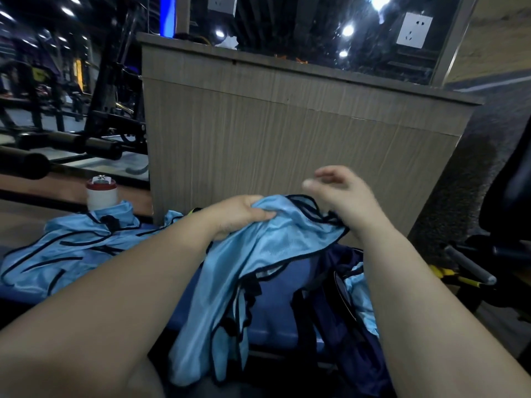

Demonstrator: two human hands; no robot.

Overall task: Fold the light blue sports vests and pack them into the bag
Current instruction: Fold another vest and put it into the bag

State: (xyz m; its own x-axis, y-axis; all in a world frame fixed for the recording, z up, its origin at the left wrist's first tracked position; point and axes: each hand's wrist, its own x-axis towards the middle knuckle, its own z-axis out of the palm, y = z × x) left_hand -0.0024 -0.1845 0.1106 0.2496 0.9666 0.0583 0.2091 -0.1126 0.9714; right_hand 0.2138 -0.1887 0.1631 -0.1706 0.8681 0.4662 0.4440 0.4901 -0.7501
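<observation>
My left hand [241, 215] grips the top edge of a light blue sports vest [230, 282] with black trim, which hangs down over a blue bench [275, 320]. Just right of it, my right hand [342, 193] hovers above the vest's far edge with its fingers loosely spread, holding nothing. More light blue vests [71, 248] lie in a rumpled heap on the bench at the left. A dark navy bag [342, 320] stands open at the lower right, under my right forearm, with light blue fabric [359, 297] showing inside it.
A tall wood-grain cabinet [287, 139] stands straight ahead, close behind the bench. A white bottle with a red cap [101, 193] sits behind the vest heap. Black gym equipment [86, 124] fills the left, and a dark chair [505, 214] stands at the right.
</observation>
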